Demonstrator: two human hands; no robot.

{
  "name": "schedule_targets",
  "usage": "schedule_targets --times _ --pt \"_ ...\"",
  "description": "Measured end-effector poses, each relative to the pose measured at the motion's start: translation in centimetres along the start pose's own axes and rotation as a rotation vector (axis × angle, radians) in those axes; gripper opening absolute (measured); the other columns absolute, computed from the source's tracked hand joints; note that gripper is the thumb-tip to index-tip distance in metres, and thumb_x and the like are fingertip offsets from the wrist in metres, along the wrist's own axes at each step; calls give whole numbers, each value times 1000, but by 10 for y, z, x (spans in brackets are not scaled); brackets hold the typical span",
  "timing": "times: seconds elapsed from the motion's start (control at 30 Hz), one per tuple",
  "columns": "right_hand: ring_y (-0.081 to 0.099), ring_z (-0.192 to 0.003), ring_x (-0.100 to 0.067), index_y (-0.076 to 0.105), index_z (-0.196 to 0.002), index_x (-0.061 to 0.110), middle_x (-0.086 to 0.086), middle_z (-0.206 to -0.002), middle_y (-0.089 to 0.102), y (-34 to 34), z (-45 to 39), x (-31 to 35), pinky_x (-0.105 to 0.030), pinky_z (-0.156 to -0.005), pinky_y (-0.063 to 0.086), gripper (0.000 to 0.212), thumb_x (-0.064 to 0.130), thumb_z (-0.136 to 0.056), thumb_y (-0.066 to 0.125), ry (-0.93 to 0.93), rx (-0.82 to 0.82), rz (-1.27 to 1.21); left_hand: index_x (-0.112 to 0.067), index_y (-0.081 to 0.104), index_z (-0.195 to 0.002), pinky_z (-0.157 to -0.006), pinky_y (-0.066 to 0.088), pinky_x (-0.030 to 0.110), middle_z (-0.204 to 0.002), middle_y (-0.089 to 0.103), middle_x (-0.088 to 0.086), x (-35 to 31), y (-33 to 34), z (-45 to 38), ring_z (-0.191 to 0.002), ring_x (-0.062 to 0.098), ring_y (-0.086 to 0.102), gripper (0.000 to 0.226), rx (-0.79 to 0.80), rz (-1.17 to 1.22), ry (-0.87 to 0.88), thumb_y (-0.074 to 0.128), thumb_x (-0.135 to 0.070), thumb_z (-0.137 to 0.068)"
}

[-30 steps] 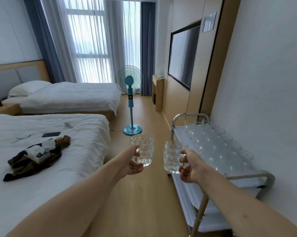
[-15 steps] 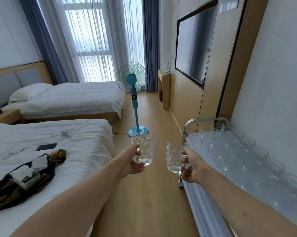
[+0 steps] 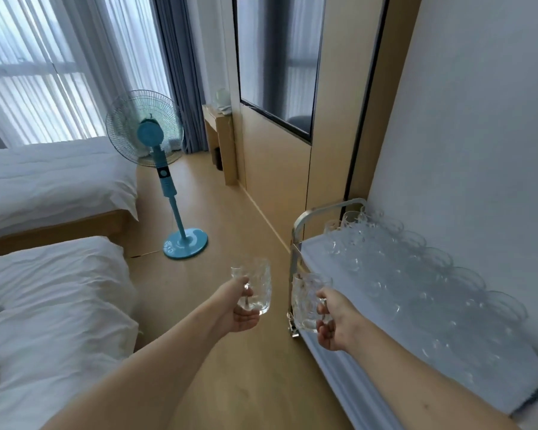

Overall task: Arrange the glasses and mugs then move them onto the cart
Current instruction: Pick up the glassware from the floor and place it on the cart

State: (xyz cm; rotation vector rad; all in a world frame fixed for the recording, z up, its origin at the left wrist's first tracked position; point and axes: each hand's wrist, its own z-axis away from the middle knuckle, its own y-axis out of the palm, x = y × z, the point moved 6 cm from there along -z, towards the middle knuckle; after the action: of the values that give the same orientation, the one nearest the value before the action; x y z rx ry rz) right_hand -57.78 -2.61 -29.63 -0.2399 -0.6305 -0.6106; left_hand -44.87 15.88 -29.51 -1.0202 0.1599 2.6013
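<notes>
- Since a second ago we have drawn closer to the cart (image 3: pixel 318 252), which now fills the right side of our view, while the near bed (image 3: pixel 53 305) has slid off to the left.
- Our left hand (image 3: pixel 236 308) has its fingers curled around the handle of a dimpled glass mug (image 3: pixel 255 285), held upright over the wooden floor (image 3: pixel 230 383).
- Our right hand (image 3: pixel 339 324) grips the handle of a second glass mug (image 3: pixel 306 302) the same way, upright, just off the cart's near left edge and in front of its metal post.
- On the cart's top shelf, rows of clear glass mugs (image 3: pixel 416 274) stand along the far edge by the wall.
- Beyond the beds a blue pedestal fan (image 3: pixel 156 150) stands on the floor.
</notes>
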Motion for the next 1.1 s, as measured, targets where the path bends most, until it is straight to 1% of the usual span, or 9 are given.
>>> schedule_targets --times 0.1,0.17,0.33,0.47,0.57,0.73,0.87,0.93,1.1 --pt "33 -43 -11 41 -60 18 0 -46 42 9 -13 9 -20 -43 35 39 36 -94 52 20 -65 -52 -10 55 -97 -60 58 34 -77 67 21 -30 -1 -31 -71 30 62 35 60 -65 2 53 -44 -99" --pt "31 -43 -10 41 -59 19 1 -46 41 14 -24 15 -19 -43 33 41 37 -95 52 28 -98 -91 -9 56 -96 -61 57 34 -72 66 19 -49 0 -50 -67 28 61 34 96 -116 13 54 -43 -99" --pt "34 -42 -11 45 -65 20 -1 -49 44 27 -53 23 -18 -44 36 38 41 -94 55 28 -185 -213 -9 59 -95 -65 58 36 -77 65 19 -77 11 -95 -64 28 61 37 211 -236 8 56 -45 -99" --pt "36 -45 -12 46 -65 19 -2 -55 45 30 -72 26 -19 -46 37 37 40 -93 56 18 -227 -292 -9 59 -92 -65 57 37 -77 63 19 -91 28 -125 -65 28 60 36 249 -272 9 57 -45 -100" --pt "38 -46 -14 48 -70 17 -3 -56 48 22 -93 35 -21 -46 40 33 39 -94 57 -4 -261 -291 -9 60 -95 -63 58 36 -75 65 18 -101 50 -151 -66 28 62 38 297 -288 -4 56 -46 -100" --pt "41 -50 -18 49 -74 15 -6 -59 50 10 -140 56 -28 -50 45 33 38 -96 58 -43 -289 -273 -9 60 -95 -69 60 38 -72 66 17 -115 83 -196 -67 28 63 40 350 -275 -38 59 -49 -99" --pt "42 -53 -19 49 -74 12 -8 -63 51 1 -173 72 -31 -52 47 35 37 -96 59 -54 -290 -292 -8 59 -96 -70 59 37 -83 62 19 -120 105 -233 -72 28 59 43 356 -297 -85 59 -51 -98" --pt "43 -54 -20 49 -74 12 -8 -64 52 -3 -189 76 -32 -53 49 36 37 -97 58 -57 -280 -309 -7 59 -98 -69 59 37 -83 62 20 -124 118 -251 -71 27 58 43 373 -318 -125 58 -51 -99" --pt "47 -58 -23 48 -72 12 -10 -68 57 -18 -228 87 -33 -58 53 38 39 -99 55 -59 -293 -297 -2 60 -101 -67 58 35 -78 56 17 -129 148 -285 -70 24 48 43 383 -228 -186 61 -45 -100"
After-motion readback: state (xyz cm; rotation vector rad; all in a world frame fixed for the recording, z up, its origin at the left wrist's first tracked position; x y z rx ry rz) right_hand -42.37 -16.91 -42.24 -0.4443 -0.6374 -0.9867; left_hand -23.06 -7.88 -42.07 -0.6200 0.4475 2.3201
